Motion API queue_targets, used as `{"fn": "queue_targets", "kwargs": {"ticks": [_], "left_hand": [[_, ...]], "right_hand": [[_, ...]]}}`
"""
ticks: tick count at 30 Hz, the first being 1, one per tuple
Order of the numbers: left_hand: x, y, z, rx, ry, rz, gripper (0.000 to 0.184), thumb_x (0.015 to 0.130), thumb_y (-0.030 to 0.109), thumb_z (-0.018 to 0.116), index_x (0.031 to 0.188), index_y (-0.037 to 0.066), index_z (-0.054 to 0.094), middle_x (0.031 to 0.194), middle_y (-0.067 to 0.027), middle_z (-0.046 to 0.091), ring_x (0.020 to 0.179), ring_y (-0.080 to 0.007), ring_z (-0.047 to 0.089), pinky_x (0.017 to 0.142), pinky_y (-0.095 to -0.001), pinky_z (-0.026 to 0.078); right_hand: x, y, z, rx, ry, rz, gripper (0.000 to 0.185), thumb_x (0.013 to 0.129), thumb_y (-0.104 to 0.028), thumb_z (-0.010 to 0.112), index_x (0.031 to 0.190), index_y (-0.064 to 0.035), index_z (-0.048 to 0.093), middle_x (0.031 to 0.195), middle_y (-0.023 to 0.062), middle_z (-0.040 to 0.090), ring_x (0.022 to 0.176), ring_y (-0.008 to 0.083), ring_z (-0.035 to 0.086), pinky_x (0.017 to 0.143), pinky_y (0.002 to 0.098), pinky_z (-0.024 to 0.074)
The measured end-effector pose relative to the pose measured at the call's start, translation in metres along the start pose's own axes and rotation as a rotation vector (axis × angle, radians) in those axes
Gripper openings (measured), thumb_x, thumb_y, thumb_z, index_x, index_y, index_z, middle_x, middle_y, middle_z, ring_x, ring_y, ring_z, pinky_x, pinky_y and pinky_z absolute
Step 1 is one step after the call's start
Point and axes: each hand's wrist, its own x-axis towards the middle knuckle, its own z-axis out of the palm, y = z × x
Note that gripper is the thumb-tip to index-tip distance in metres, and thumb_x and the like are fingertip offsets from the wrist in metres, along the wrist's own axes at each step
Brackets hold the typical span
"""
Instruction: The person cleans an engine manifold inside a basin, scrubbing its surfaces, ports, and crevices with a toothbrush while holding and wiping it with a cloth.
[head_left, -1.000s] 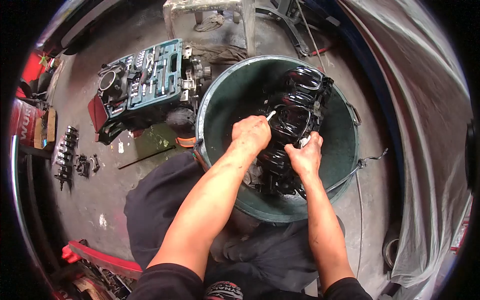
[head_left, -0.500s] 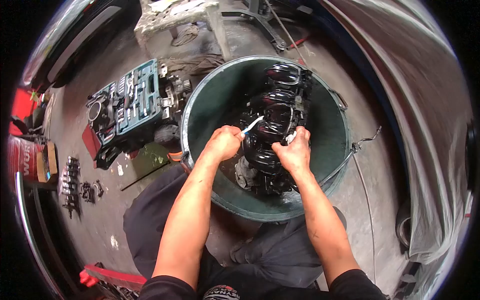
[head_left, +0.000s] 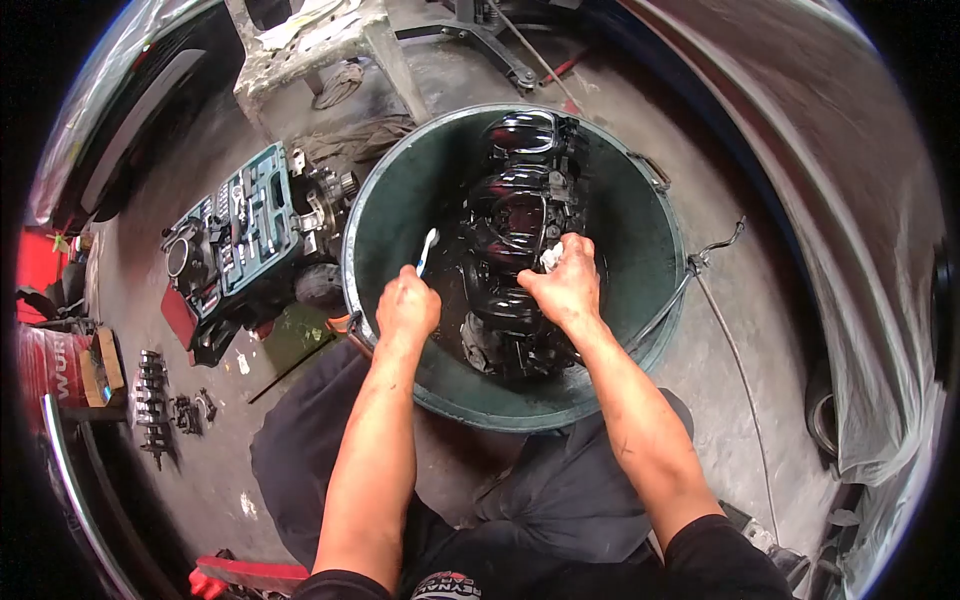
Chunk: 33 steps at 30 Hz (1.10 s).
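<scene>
A large green tub (head_left: 640,270) holds a glossy black ribbed engine part (head_left: 518,225), wet and lying lengthwise inside it. My left hand (head_left: 408,308) is closed round a toothbrush (head_left: 430,243), its white head pointing up, over the tub's left side and apart from the black part. My right hand (head_left: 566,284) rests at the right side of the black part, fingers closed on a small white crumpled piece (head_left: 551,257). Greyish cloth-like material (head_left: 478,345) shows at the part's lower left.
Left of the tub, an open teal socket set (head_left: 265,225) lies on an engine block. A worn plastic chair (head_left: 330,50) stands beyond. A crankshaft (head_left: 151,410) is on the floor at left. Plastic sheeting (head_left: 850,250) hangs at right. A bent metal handle (head_left: 722,243) sticks out from the tub.
My left hand has drawn back to the left with the toothbrush, away from the black part. My right hand stays at the part. The view has shifted, moving the tub slightly left.
</scene>
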Motion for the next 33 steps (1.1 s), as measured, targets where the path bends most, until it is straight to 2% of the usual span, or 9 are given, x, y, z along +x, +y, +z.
{"fn": "queue_targets", "kwargs": {"ticks": [2,7,10,14,16,18,24,29,33], "left_hand": [[-0.001,-0.005,0.021,0.026,-0.146,-0.052,0.043,0.093,0.014,0.051,0.131,-0.004,0.044,0.113,-0.0316,0.067,0.113,-0.0456,0.064,0.098,-0.0511,0.051],[0.028,-0.026,0.082,-0.032,-0.242,-0.201,0.04,0.092,0.01,0.053,0.128,-0.004,0.06,0.127,-0.0244,0.065,0.123,-0.0394,0.061,0.102,-0.0476,0.051],[0.019,-0.025,0.085,0.336,-0.62,0.005,0.039,0.092,0.01,0.054,0.127,-0.002,0.065,0.132,-0.0208,0.064,0.124,-0.0373,0.06,0.104,-0.0455,0.05],[0.01,-0.011,0.063,0.142,-0.499,-0.002,0.043,0.087,0.008,0.056,0.13,0.003,0.064,0.133,-0.0251,0.061,0.125,-0.0387,0.059,0.103,-0.0462,0.05],[-0.011,-0.002,0.037,0.044,-0.332,-0.002,0.045,0.087,0.008,0.057,0.133,0.007,0.059,0.128,-0.0252,0.064,0.122,-0.0396,0.061,0.101,-0.0474,0.05],[-0.031,0.006,0.015,-0.039,-0.173,0.017,0.045,0.089,0.01,0.057,0.134,0.008,0.056,0.124,-0.0252,0.065,0.119,-0.04,0.062,0.1,-0.0476,0.05],[-0.091,0.025,-0.037,-0.084,0.045,0.155,0.032,0.097,0.013,0.057,0.127,0.005,0.056,0.105,-0.0257,0.07,0.103,-0.0428,0.067,0.088,-0.0507,0.051],[-0.125,0.017,-0.033,-0.124,0.15,0.29,0.031,0.097,0.011,0.058,0.128,0.005,0.056,0.099,-0.026,0.07,0.091,-0.0437,0.069,0.078,-0.0496,0.052],[-0.14,0.039,-0.042,-0.112,0.158,0.322,0.031,0.097,0.011,0.057,0.128,0.007,0.052,0.089,-0.0258,0.07,0.084,-0.0443,0.069,0.075,-0.0512,0.052]], "right_hand": [[0.002,-0.002,-0.005,0.012,-0.001,0.019,0.075,0.062,-0.026,0.086,0.124,0.0035,0.055,0.126,0.0196,0.056,0.113,0.0365,0.062,0.098,0.0429,0.051],[0.008,-0.002,-0.009,-0.045,-0.038,0.037,0.077,0.063,-0.027,0.088,0.127,0.0003,0.054,0.13,0.0187,0.053,0.113,0.0377,0.063,0.099,0.045,0.0511],[0.011,-0.003,-0.013,-0.052,-0.013,0.024,0.075,0.061,-0.024,0.087,0.125,0.0017,0.057,0.126,0.0183,0.056,0.113,0.0353,0.062,0.099,0.0424,0.0511],[0.008,-0.009,-0.016,-0.035,-0.019,-0.004,0.073,0.06,-0.023,0.086,0.124,0.0006,0.058,0.125,0.0169,0.056,0.114,0.0345,0.061,0.099,0.0414,0.0508],[0.006,-0.008,-0.013,-0.029,-0.038,0.017,0.072,0.062,-0.022,0.083,0.126,-0.0029,0.057,0.131,0.0152,0.051,0.116,0.0347,0.06,0.1,0.0429,0.0503],[0.005,-0.008,-0.015,-0.011,-0.085,0.029,0.081,0.064,-0.022,0.083,0.136,-0.0049,0.05,0.134,0.0165,0.049,0.119,0.0359,0.059,0.102,0.0441,0.0491],[0.0,0.015,-0.007,0.189,0.017,-0.033,0.106,0.066,-0.021,0.085,0.152,-0.0016,0.026,0.146,0.0233,0.04,0.123,0.0436,0.056,0.104,0.0468,0.0483],[-0.006,0.019,0.0,0.243,0.042,-0.057,0.084,0.07,-0.02,0.081,0.14,0.0005,0.039,0.145,0.0189,0.039,0.109,0.0436,0.063,0.097,0.0478,0.0524],[-0.015,0.007,-0.004,0.317,-0.019,-0.001,0.079,0.068,-0.017,0.079,0.137,-0.0026,0.044,0.139,0.0144,0.04,0.113,0.0396,0.061,0.096,0.0474,0.0527]]}}
